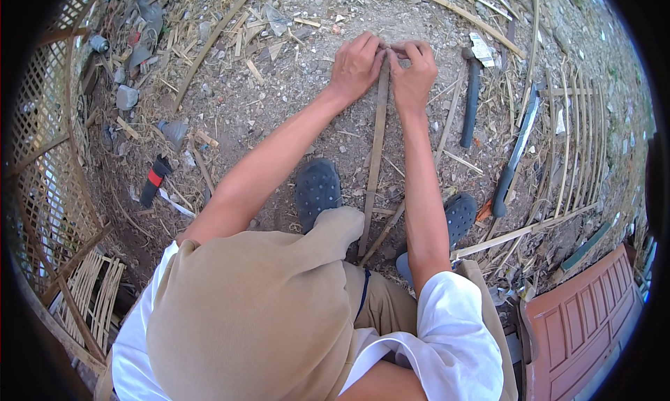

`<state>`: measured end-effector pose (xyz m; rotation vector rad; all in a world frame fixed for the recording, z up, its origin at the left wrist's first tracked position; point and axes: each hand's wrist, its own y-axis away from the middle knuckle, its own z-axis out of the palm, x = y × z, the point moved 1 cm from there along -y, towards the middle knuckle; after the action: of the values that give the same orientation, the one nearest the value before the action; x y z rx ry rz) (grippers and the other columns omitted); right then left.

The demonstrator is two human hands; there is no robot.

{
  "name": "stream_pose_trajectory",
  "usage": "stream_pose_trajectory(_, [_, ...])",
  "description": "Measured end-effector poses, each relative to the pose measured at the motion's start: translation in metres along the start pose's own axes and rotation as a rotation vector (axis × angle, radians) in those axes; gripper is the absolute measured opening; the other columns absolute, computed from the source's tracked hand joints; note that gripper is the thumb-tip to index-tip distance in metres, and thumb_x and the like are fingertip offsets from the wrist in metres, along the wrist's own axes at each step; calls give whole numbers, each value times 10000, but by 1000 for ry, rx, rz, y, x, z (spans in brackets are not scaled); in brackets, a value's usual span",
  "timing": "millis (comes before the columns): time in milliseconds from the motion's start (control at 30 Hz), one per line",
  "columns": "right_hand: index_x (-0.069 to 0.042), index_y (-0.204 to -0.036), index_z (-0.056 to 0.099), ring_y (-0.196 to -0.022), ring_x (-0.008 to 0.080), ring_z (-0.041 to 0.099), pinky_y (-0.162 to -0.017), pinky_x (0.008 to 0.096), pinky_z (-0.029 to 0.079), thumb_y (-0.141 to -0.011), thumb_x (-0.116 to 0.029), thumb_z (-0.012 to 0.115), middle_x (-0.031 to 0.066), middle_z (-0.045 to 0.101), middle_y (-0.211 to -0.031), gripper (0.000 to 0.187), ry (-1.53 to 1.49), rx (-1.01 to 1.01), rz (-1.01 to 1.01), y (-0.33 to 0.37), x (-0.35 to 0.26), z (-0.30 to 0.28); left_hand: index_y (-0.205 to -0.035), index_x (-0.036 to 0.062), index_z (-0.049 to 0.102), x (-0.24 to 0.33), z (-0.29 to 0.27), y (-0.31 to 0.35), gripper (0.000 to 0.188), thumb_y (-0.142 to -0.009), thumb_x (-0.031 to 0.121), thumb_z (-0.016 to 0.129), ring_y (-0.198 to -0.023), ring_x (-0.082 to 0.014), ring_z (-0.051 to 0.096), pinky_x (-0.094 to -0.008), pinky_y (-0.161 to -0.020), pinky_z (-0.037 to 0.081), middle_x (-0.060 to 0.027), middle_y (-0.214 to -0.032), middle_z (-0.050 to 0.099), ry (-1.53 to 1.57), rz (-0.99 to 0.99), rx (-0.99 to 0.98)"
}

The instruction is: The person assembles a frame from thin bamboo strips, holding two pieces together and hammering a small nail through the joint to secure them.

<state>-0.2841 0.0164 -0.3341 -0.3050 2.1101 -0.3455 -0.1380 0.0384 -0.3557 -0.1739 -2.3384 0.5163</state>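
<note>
1. Bare dirt ground [279, 115], strewn with stones, bamboo chips and scraps.
2. A long bamboo strip [377, 150] lies on it.
3. Right of the strip: a hammer [472, 108], then a long knife [515, 157].
4. Left of the strip: a red-and-black tool [155, 179].

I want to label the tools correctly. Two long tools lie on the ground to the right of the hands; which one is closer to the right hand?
The hammer with the dark handle is closer to the right hand. The long knife lies farther right, beside the bamboo slats.
</note>
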Motion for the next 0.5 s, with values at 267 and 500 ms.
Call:
stream_pose_trajectory(267, [0, -1078, 799, -891, 208, 757, -802, 347, 611, -870, 28, 860, 119, 733, -1089, 218, -26, 0, 88, 2, -2, -3, -1107, 43, 722, 0, -1, 0, 157, -963, 74, 775, -903, -354, 746, -455, -787, 581, -113, -1018, 732, 32, -13, 6])
stream_pose_trajectory(500, [16, -1175, 751, -899, 256, 719, -830, 401, 596, -844, 23, 852, 148, 699, -1087, 346, 19, -73, 282, 32, -16, 0, -1099, 46, 737, -2, -1, 1, 144, -971, 93, 785, -892, -336, 756, -440, -781, 587, -106, -1023, 750, 35, -18, -2])
